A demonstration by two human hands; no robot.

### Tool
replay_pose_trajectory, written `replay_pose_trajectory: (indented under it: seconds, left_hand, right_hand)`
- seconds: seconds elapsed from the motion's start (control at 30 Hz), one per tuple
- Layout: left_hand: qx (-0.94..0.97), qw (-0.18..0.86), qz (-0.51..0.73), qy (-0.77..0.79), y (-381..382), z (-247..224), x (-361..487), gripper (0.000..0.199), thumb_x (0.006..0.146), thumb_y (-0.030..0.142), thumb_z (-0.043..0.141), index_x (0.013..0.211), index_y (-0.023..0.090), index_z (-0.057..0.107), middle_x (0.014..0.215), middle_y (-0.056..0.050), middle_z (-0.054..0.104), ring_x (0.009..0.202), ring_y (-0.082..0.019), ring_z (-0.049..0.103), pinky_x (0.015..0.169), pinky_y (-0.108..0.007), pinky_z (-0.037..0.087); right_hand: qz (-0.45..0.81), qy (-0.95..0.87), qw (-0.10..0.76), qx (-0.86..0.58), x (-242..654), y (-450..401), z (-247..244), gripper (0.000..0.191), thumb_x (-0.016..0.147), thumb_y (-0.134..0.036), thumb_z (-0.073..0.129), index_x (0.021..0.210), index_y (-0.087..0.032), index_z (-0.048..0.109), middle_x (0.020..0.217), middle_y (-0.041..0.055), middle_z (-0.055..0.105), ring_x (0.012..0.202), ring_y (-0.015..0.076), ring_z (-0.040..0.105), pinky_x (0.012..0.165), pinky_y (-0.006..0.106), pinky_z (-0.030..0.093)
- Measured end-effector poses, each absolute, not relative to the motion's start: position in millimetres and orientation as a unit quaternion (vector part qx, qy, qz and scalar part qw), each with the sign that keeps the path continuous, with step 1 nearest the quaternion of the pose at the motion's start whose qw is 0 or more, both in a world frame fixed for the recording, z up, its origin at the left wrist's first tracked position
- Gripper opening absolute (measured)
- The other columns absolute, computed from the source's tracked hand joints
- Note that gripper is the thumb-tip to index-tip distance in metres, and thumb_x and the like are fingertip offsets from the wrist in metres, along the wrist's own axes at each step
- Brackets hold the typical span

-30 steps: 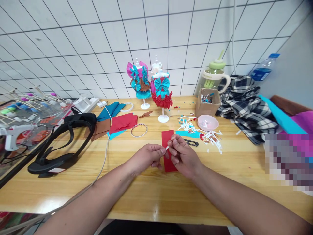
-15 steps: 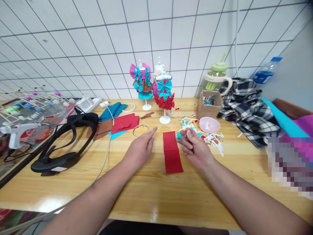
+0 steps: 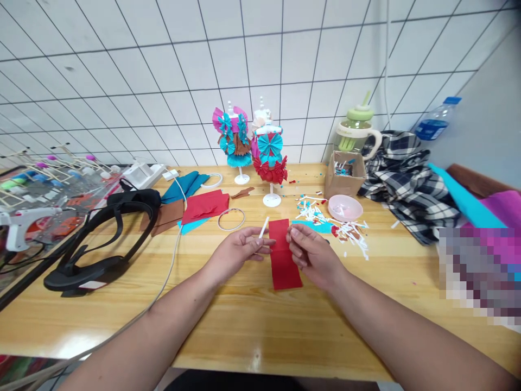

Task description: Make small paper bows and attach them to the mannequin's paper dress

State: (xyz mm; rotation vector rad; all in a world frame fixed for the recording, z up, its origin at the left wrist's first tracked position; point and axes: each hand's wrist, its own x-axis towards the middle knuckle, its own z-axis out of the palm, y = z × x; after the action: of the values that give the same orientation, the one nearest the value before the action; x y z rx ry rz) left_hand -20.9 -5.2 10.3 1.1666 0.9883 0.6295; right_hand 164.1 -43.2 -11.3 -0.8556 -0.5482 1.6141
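Note:
My left hand (image 3: 240, 251) pinches a short white strip (image 3: 264, 227), which points up and away from me. A folded red paper strip (image 3: 285, 269) lies on the table between my hands. My right hand (image 3: 311, 252) is closed over its right edge, the thumb pressed against the fingers; what it holds, if anything, is too small to make out. Beyond them stands a small white dress form in turquoise and red paper (image 3: 270, 157). White scraps (image 3: 311, 210) are scattered right of it, near a turquoise paper piece (image 3: 321, 227).
To the left lie a black headset (image 3: 100, 266), a cable, red paper (image 3: 205, 206) and a ring (image 3: 231, 219). At the right are a pink dish (image 3: 345, 208), a cardboard box (image 3: 344, 183), a green-lidded jug (image 3: 354, 130) and checked cloth (image 3: 402, 179). Another dress form (image 3: 235, 136) stands behind.
My left hand has gone from pointing, with nothing visible in it, to pinching the white strip. My right hand has moved left, to the edge of the red paper. The view has shifted slightly.

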Motion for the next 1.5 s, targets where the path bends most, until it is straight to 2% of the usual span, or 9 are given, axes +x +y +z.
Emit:
replay_pose_trajectory:
  seconds: [0.07,0.13,0.23,0.37,0.5,0.63,0.93,1.23,1.5]
  left_hand:
    - [0.499,0.706,0.251,0.435,-8.8,9.6,-19.3,0.037,0.074,0.035,0.070,0.103,0.014,0.061,0.098,-0.012,0.072,0.082,-0.019,0.068,0.072,-0.028,0.049]
    - [0.486,0.726,0.234,0.426,-11.1,8.2,-18.8,0.038,0.074,0.031,0.069,0.108,0.017,0.061,0.087,-0.008,0.074,0.072,-0.016,0.067,0.068,-0.027,0.049]
    - [0.481,0.742,0.216,0.414,-12.9,6.9,-18.7,0.043,0.075,0.027,0.067,0.116,0.019,0.058,0.076,-0.005,0.073,0.064,-0.014,0.065,0.063,-0.025,0.048]
    - [0.470,0.755,0.211,0.406,-14.1,7.9,-18.6,0.044,0.075,0.027,0.067,0.117,0.018,0.058,0.078,-0.005,0.073,0.063,-0.013,0.065,0.060,-0.023,0.048]
    - [0.466,0.755,0.209,0.411,-14.3,10.1,-18.7,0.043,0.074,0.026,0.068,0.115,0.018,0.058,0.077,-0.005,0.073,0.061,-0.012,0.065,0.060,-0.023,0.049]
    - [0.471,0.755,0.199,0.411,-14.3,11.9,-18.1,0.040,0.074,0.025,0.068,0.112,0.017,0.060,0.077,-0.006,0.073,0.058,-0.012,0.065,0.058,-0.022,0.049]
    - [0.471,0.749,0.197,0.422,-14.4,13.8,-18.1,0.039,0.072,0.024,0.067,0.110,0.017,0.061,0.075,-0.006,0.074,0.057,-0.013,0.065,0.055,-0.021,0.049]
    - [0.474,0.747,0.194,0.424,-13.0,12.3,-19.6,0.040,0.074,0.025,0.066,0.113,0.018,0.060,0.079,-0.006,0.074,0.058,-0.012,0.066,0.056,-0.021,0.050]
    - [0.488,0.734,0.181,0.436,-13.5,13.2,-18.9,0.039,0.073,0.025,0.065,0.111,0.018,0.061,0.078,-0.005,0.074,0.058,-0.014,0.067,0.057,-0.022,0.050]
  right_hand:
    - [0.693,-0.248,0.559,-0.383,160.3,-46.0,-11.1,0.028,0.066,-0.036,0.077,0.082,-0.020,0.060,0.071,-0.0037,0.063,0.046,0.0036,0.044,0.036,0.013,0.029]
    - [0.691,-0.263,0.548,-0.392,157.9,-47.8,-10.6,0.028,0.067,-0.037,0.076,0.082,-0.020,0.061,0.075,-0.0018,0.066,0.047,0.0047,0.047,0.036,0.014,0.030]
    - [0.672,-0.278,0.554,-0.405,156.9,-48.4,-9.8,0.027,0.066,-0.037,0.076,0.081,-0.019,0.062,0.072,-0.0031,0.063,0.045,0.0033,0.040,0.035,0.014,0.025]
    - [0.631,-0.287,0.557,-0.457,158.1,-47.3,-10.1,0.028,0.064,-0.039,0.077,0.079,-0.019,0.065,0.062,-0.0058,0.054,0.046,0.0036,0.034,0.036,0.015,0.025]
    - [0.596,-0.322,0.549,-0.489,160.1,-46.2,-11.7,0.029,0.066,-0.041,0.075,0.084,-0.020,0.068,0.066,-0.0031,0.057,0.054,0.0072,0.042,0.040,0.016,0.033]
    - [0.585,-0.318,0.555,-0.498,160.3,-45.6,-12.4,0.030,0.066,-0.042,0.074,0.085,-0.021,0.068,0.066,-0.0021,0.057,0.060,0.0101,0.047,0.041,0.017,0.035]
    - [0.600,-0.296,0.555,-0.495,161.4,-45.6,-12.5,0.031,0.065,-0.043,0.075,0.083,-0.019,0.064,0.081,0.0003,0.069,0.052,0.0075,0.051,0.039,0.017,0.037]
    - [0.631,-0.255,0.550,-0.484,166.1,-45.6,-4.9,0.029,0.064,-0.039,0.077,0.081,-0.020,0.062,0.096,0.0013,0.071,0.053,0.0066,0.056,0.037,0.015,0.033]
    - [0.636,-0.263,0.533,-0.492,163.9,-45.6,-8.5,0.031,0.063,-0.041,0.078,0.081,-0.021,0.063,0.075,-0.0022,0.068,0.050,0.0069,0.053,0.035,0.015,0.031]
